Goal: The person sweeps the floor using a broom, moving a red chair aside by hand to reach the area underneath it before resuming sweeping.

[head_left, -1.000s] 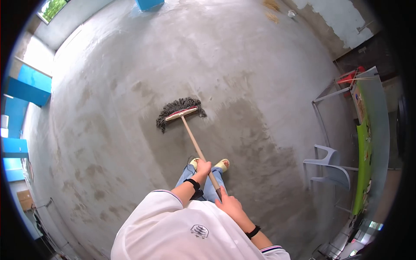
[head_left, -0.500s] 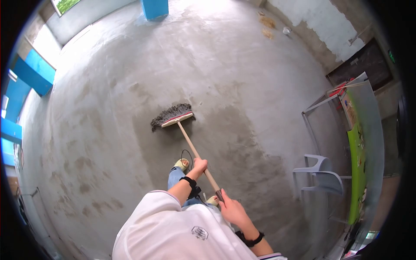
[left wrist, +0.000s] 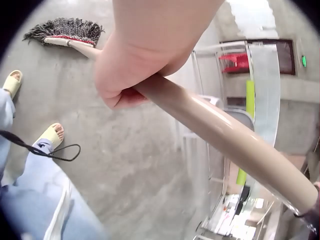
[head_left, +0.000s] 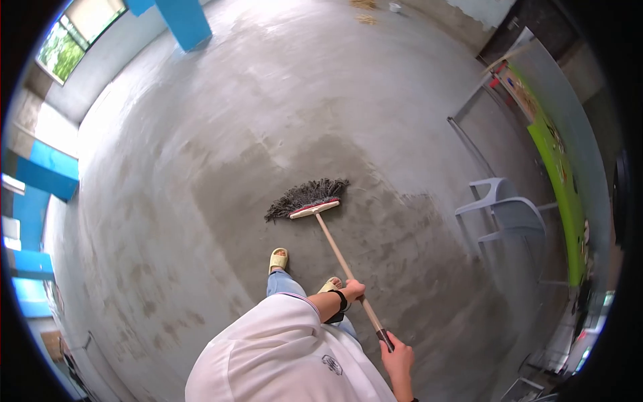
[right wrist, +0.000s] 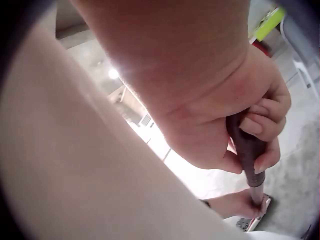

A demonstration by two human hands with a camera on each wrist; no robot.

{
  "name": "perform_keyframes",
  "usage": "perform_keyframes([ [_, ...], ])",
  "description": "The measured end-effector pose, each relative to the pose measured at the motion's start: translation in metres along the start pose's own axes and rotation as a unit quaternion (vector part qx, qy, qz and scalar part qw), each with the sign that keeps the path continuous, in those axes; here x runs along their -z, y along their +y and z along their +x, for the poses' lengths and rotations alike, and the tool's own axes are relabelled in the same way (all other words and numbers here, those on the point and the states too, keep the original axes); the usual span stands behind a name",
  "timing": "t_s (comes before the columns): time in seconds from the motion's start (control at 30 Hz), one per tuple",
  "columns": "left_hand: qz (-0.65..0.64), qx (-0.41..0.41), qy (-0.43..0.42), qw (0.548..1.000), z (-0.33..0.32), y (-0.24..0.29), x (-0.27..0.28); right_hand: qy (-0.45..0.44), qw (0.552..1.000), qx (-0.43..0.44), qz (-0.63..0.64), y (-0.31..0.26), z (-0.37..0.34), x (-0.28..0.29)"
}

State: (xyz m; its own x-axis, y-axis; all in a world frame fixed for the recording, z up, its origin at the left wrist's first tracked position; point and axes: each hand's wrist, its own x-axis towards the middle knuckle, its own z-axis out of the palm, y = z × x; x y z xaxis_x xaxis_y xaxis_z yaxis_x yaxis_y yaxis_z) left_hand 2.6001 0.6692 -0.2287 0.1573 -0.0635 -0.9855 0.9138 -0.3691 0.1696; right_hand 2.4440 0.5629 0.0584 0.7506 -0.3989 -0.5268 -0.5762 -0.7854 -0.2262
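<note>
A mop head (head_left: 309,197) of dark grey strands under a pale bar with a red edge lies on the grey floor, ahead of the feet. Its beige pole (head_left: 338,253) slants down to the right toward the body. My left hand (head_left: 353,290) grips the pole around its middle; in the left wrist view that hand (left wrist: 135,65) wraps the pole (left wrist: 230,135). My right hand (head_left: 398,356) holds the dark grip (head_left: 384,340) at the pole's upper end. The right wrist view shows the fingers (right wrist: 262,122) curled round this dark grip (right wrist: 248,150).
A light grey plastic chair (head_left: 512,213) stands at the right beside a metal frame and a green-edged panel (head_left: 559,177). Blue pillars (head_left: 182,23) rise at the back and left. Straw (head_left: 365,19) and a small white container (head_left: 394,7) lie far ahead. Darker patches mark the floor.
Both hands and the mop have moved to the right in the head view, the mop head also nearer the body. The feet have shifted, and the view has turned. Both hands still grip the pole.
</note>
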Motion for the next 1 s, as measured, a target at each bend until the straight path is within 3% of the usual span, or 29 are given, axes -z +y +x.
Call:
perform_keyframes([
  [0.07, -0.024, 0.012, 0.042, 0.999, 0.048, -0.025, -0.022, 0.005, 0.998, 0.046, 0.045, 0.030, 0.003, -0.022],
  [0.13, 0.014, -0.019, 0.139, 0.990, 0.061, -0.039, -0.023, -0.007, 0.997, 0.050, 0.058, 0.051, 0.010, -0.050],
  [0.2, 0.025, -0.039, 0.100, 0.994, 0.079, -0.040, -0.011, -0.030, 0.996, 0.053, 0.070, 0.067, 0.024, -0.076],
  [0.23, 0.016, -0.036, 0.073, 0.997, 0.091, -0.036, -0.001, 0.013, 0.993, 0.089, 0.076, 0.071, 0.035, -0.092],
  [0.27, 0.006, -0.118, -0.022, 0.993, 0.098, -0.036, 0.018, 0.056, 0.987, 0.121, 0.086, 0.070, 0.039, -0.105],
  [0.3, 0.009, -0.036, 0.094, 0.995, 0.070, -0.014, 0.015, 0.043, 0.988, 0.103, 0.108, 0.065, 0.037, -0.111],
  [0.33, 0.005, -0.062, 0.072, 0.996, 0.067, -0.007, 0.025, 0.029, 0.992, 0.085, 0.088, 0.052, 0.045, -0.108],
  [0.4, 0.021, -0.084, 0.144, 0.986, 0.109, -0.012, 0.046, 0.013, 0.995, 0.077, 0.069, 0.026, 0.065, -0.105],
  [0.47, 0.009, -0.112, 0.092, 0.989, 0.131, -0.004, 0.074, 0.006, 0.992, 0.100, 0.071, 0.012, 0.086, -0.117],
  [0.53, -0.063, -0.174, 0.159, 0.970, 0.130, -0.018, 0.076, 0.015, 0.988, 0.132, 0.073, 0.023, 0.091, -0.170],
  [0.67, -0.040, -0.255, 0.145, 0.955, 0.117, 0.003, 0.056, 0.063, 0.975, 0.206, 0.052, 0.051, 0.148, -0.200],
  [0.7, -0.062, -0.265, 0.147, 0.951, 0.122, -0.002, 0.040, 0.069, 0.971, 0.224, 0.037, 0.067, 0.154, -0.193],
  [0.77, 0.044, -0.307, -0.008, 0.951, 0.137, 0.009, 0.035, 0.013, 0.981, 0.195, 0.021, 0.069, 0.178, -0.177],
  [0.8, 0.025, -0.321, -0.004, 0.947, 0.136, 0.013, 0.031, 0.020, 0.977, 0.211, 0.007, 0.070, 0.183, -0.173],
  [0.87, 0.130, -0.289, 0.055, 0.947, 0.134, 0.017, 0.019, 0.017, 0.982, 0.188, -0.026, 0.072, 0.184, -0.171],
  [0.9, 0.111, -0.382, 0.101, 0.912, 0.138, 0.015, 0.015, 0.047, 0.979, 0.196, -0.012, 0.069, 0.183, -0.168],
  [0.93, 0.149, -0.348, 0.100, 0.920, 0.133, 0.010, 0.018, 0.037, 0.979, 0.199, -0.029, 0.071, 0.171, -0.161],
  [1.0, 0.141, -0.391, 0.109, 0.903, 0.104, 0.010, 0.019, 0.038, 0.982, 0.186, -0.012, 0.058, 0.167, -0.137],
])
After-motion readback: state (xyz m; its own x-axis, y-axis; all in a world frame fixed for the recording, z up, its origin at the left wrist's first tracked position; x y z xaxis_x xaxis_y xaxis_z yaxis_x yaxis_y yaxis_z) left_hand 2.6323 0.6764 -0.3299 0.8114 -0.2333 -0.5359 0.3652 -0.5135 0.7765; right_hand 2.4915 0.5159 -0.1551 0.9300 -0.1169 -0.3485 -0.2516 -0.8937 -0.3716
